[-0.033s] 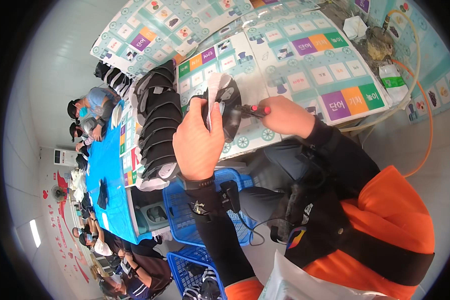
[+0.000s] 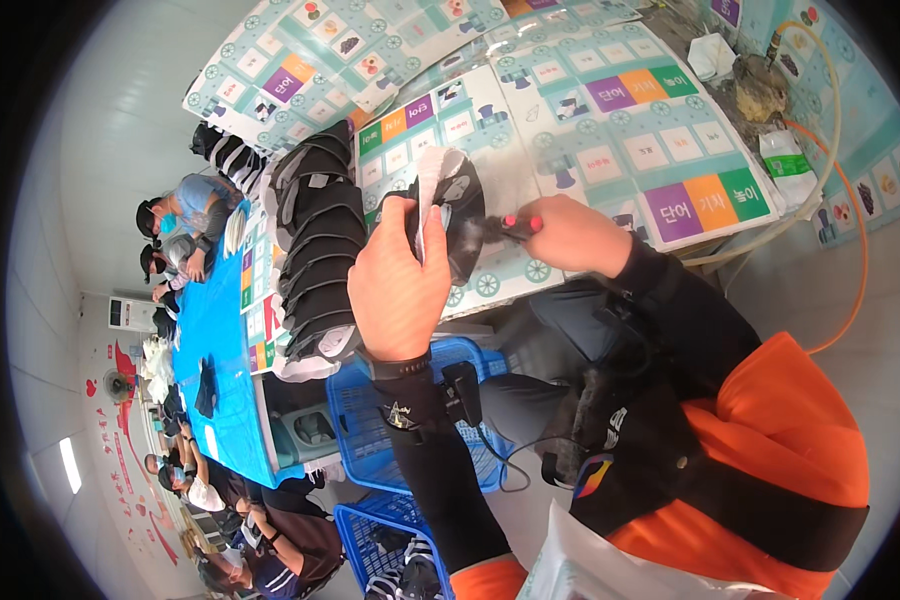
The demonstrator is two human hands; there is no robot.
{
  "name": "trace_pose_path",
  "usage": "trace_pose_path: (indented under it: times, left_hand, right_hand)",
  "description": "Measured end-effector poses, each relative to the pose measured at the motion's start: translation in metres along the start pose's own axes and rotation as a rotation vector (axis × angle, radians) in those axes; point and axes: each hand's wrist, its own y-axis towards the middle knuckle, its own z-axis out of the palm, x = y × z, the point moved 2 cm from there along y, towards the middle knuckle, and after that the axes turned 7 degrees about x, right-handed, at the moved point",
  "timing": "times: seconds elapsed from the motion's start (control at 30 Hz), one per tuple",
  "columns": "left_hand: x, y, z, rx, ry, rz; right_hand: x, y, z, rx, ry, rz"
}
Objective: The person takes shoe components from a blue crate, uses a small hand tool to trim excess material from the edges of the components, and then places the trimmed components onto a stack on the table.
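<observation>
My left hand [image 2: 398, 285] grips a black and white shoe upper [image 2: 450, 205] and holds it up over the table edge. My right hand [image 2: 570, 235] is closed on a small red-handled brush tool [image 2: 518, 224], whose tip touches the black side of the upper. Both forearms wear black sleeves, and a black band sits on my left wrist. A row of several stacked black and grey shoe uppers [image 2: 315, 255] lies on the table just left of my left hand.
The table [image 2: 670, 140] is covered with colourful printed game-board sheets. Blue plastic baskets [image 2: 370, 420] stand below by my legs. An orange hose [image 2: 850, 250] curves at the right. Other people [image 2: 185, 225] sit along a blue-covered table at the left.
</observation>
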Motion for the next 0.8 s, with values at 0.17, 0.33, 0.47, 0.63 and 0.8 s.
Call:
trace_pose_path:
  times: [0.17, 0.33, 0.47, 0.63, 0.8]
  left_hand:
    - [-0.003, 0.001, 0.002, -0.013, -0.001, 0.012]
    - [0.005, -0.007, -0.002, -0.021, -0.019, -0.007]
    - [0.004, -0.008, 0.005, -0.026, -0.037, 0.013]
    - [0.009, -0.015, 0.001, -0.042, -0.049, 0.01]
    - [0.012, -0.016, 0.002, -0.041, -0.042, -0.007]
  right_hand:
    - [-0.007, 0.001, 0.0, -0.076, -0.054, -0.063]
    - [0.007, 0.006, -0.001, 0.006, 0.033, -0.054]
    - [0.001, 0.013, -0.002, -0.024, -0.012, -0.037]
    - [0.014, 0.01, 0.003, 0.032, 0.071, -0.053]
    - [0.017, 0.005, -0.004, 0.019, 0.124, -0.061]
